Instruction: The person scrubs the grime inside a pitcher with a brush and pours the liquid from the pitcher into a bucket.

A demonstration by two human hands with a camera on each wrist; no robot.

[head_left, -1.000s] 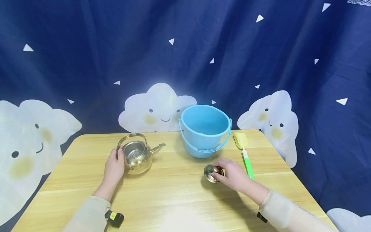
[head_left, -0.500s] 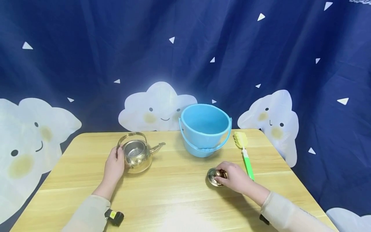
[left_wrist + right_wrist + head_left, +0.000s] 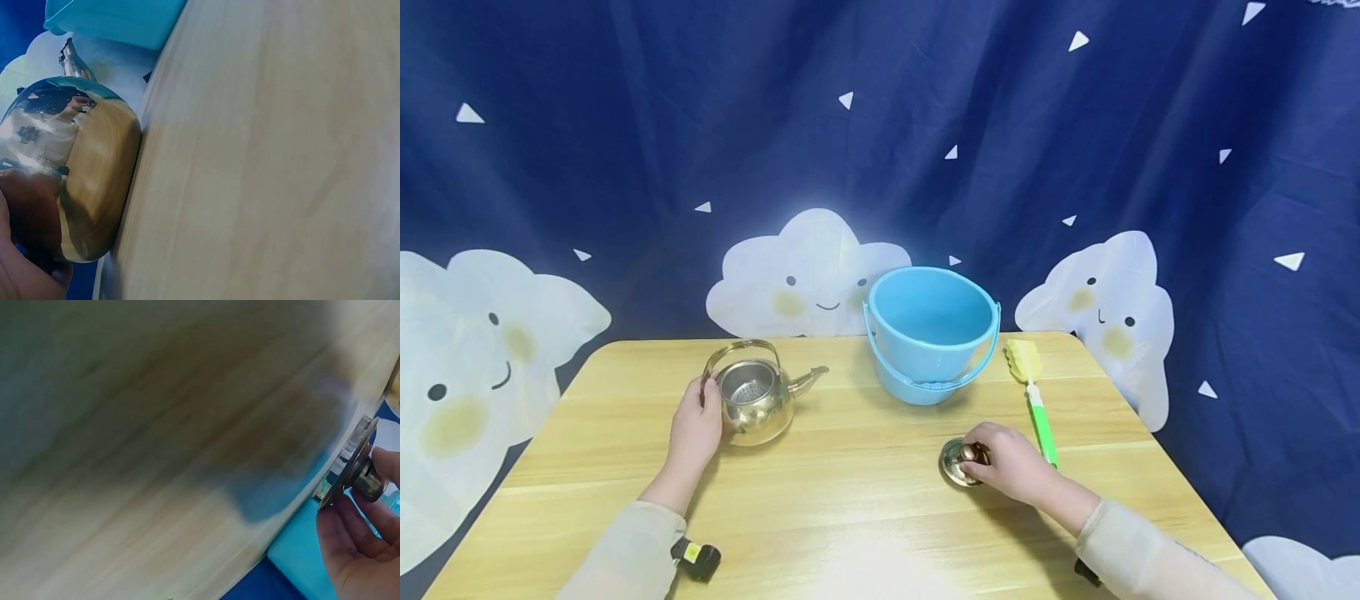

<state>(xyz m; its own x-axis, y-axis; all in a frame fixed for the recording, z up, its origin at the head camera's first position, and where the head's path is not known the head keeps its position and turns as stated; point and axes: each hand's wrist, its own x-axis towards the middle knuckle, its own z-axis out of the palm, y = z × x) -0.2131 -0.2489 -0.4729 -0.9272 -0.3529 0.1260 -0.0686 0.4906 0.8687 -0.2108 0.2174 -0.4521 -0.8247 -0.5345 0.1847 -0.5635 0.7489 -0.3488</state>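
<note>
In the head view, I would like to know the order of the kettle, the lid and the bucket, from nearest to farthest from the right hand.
From the right hand:
1. Lid: held by this hand.
2. Bucket: ahead and somewhat to the left.
3. Kettle: far to the left, at the left hand.

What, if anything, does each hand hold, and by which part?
Right hand holds the round gold metal lid by its knob. Left hand touches the round gold metal teapot near its handle; grip unclear.
</note>
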